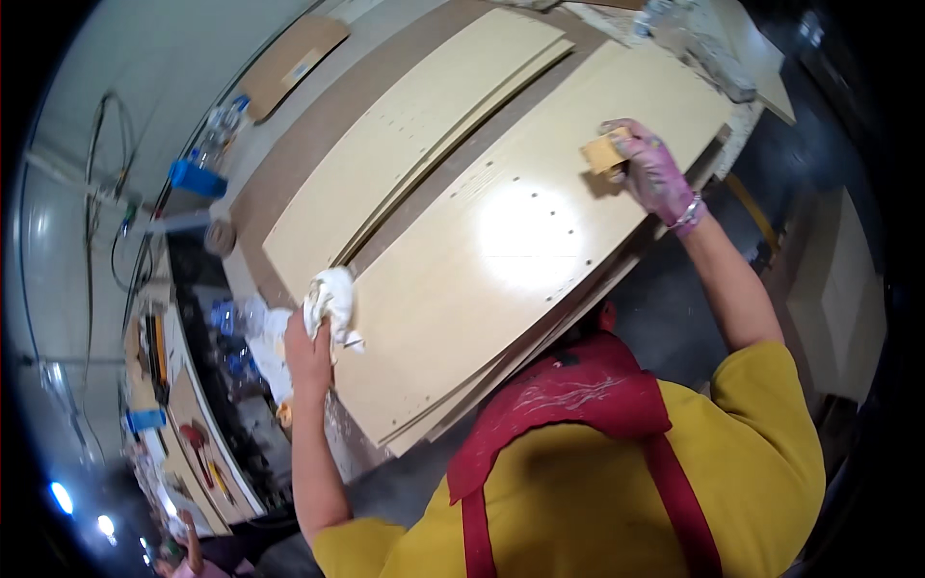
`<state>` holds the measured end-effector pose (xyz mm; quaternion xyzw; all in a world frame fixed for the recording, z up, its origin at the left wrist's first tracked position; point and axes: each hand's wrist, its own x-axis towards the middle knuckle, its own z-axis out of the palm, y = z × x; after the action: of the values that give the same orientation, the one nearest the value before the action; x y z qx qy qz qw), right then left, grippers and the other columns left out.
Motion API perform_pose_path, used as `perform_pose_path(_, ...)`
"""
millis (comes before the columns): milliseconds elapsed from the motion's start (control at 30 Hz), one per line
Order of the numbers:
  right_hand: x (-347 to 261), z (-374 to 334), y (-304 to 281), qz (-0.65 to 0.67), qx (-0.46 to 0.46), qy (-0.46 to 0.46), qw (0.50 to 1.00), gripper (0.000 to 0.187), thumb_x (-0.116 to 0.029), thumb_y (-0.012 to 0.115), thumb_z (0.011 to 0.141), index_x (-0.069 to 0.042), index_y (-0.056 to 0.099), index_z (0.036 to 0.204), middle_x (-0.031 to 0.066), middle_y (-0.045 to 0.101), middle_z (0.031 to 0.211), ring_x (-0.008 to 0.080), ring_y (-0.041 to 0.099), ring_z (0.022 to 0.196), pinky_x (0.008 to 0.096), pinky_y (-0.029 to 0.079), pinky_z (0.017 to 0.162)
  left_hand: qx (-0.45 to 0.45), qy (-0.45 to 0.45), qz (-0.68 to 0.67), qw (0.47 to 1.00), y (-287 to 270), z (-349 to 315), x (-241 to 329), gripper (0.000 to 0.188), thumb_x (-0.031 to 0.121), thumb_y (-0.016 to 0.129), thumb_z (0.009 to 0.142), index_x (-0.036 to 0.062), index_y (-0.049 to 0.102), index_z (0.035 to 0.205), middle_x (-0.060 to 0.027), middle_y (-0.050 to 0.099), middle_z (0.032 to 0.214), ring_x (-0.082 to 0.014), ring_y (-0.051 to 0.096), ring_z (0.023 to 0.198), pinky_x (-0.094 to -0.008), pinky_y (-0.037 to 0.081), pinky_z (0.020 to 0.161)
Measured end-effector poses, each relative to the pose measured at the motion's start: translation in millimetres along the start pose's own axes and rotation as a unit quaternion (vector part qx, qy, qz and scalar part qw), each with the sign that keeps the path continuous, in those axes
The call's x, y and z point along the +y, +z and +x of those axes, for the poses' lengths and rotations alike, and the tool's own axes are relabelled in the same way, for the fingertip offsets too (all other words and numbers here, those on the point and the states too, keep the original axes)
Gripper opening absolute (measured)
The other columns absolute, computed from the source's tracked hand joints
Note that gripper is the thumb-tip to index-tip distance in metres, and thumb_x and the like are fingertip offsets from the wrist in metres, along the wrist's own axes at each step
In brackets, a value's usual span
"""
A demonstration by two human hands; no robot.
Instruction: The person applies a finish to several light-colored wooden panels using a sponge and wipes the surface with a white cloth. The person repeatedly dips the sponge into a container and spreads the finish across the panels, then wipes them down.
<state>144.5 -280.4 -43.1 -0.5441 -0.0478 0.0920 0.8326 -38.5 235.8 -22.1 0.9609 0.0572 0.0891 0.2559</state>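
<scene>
A large pale wooden panel [434,308] with rows of small dark holes lies on top of a stack in front of me. My right hand [660,178], in a stained pink glove, grips a small tan block [603,154], which looks like a sanding block or sponge, over the panel's far right part. Whether the block touches the surface I cannot tell. At the panel's left end my bare left hand [308,352] is closed on a crumpled white cloth [332,301]. A bright glare covers the panel's middle.
Behind lies a second stack of pale panels [414,125], parted by a narrow gap. Plastic bottles [220,135], a blue container [198,179] and a brown board [294,63] line the table's far left edge. Another person [188,554] is at the lower left, beyond a bench with tools [198,453].
</scene>
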Motion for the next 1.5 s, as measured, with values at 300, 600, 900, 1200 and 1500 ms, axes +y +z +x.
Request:
perform_pose_path(300, -9, -4, 10, 0.046, -0.056, 0.048, 0.996, 0.030, -0.016, 0.064, 0.089, -0.004, 0.054, 0.115, 0.0054, 0.058, 0.101, 0.0189, 0.064, 0.094, 0.0347, 0.057, 0.080, -0.021, 0.189, 0.066, 0.980, 101, 102, 151, 0.025, 0.012, 0.063, 0.083, 0.0031, 0.058, 0.106, -0.0188, 0.058, 0.095, -0.0404, 0.053, 0.091, -0.0488, 0.043, 0.077)
perform_pose_path(600, -50, -30, -64, 0.091, 0.051, -0.092, 0.990, 0.029, -0.014, 0.062, 0.090, -0.004, 0.056, 0.116, 0.0037, 0.060, 0.096, 0.0113, 0.061, 0.084, 0.0257, 0.055, 0.066, -0.027, 0.382, 0.049, 0.923, 266, 266, 358, 0.026, 0.022, 0.063, 0.088, 0.0026, 0.055, 0.103, -0.0190, 0.059, 0.096, -0.0395, 0.055, 0.086, -0.0481, 0.044, 0.076)
perform_pose_path(900, -71, -96, -211, 0.165, 0.294, -0.115, 0.934, 0.025, -0.015, 0.052, 0.092, -0.003, 0.057, 0.113, 0.0073, 0.059, 0.094, 0.0129, 0.056, 0.077, 0.0242, 0.042, 0.060, -0.019, 0.347, 0.127, 0.929, 386, 366, 504, 0.035, 0.037, 0.056, 0.092, 0.0053, 0.056, 0.106, -0.0188, 0.062, 0.101, -0.0404, 0.059, 0.093, -0.0496, 0.049, 0.078)
perform_pose_path(1200, -72, -134, -274, 0.235, 0.451, -0.107, 0.854, 0.021, -0.018, 0.057, 0.091, -0.008, 0.060, 0.109, 0.0026, 0.060, 0.096, 0.0126, 0.055, 0.076, 0.0258, 0.043, 0.063, -0.066, 0.520, 0.017, 0.851, 385, 346, 528, 0.041, 0.034, 0.063, 0.087, 0.0061, 0.058, 0.116, -0.0241, 0.063, 0.102, -0.0441, 0.059, 0.091, -0.0504, 0.047, 0.081)
perform_pose_path(1500, -70, -136, -290, 0.186, 0.408, -0.125, 0.885, 0.025, -0.022, 0.057, 0.092, -0.008, 0.061, 0.113, 0.0061, 0.062, 0.101, 0.0153, 0.058, 0.081, 0.0267, 0.046, 0.064, -0.103, 0.536, -0.009, 0.838, 379, 282, 554, 0.042, 0.047, 0.066, 0.082, 0.0104, 0.067, 0.101, -0.0146, 0.065, 0.106, -0.0353, 0.058, 0.106, -0.0508, 0.039, 0.093)
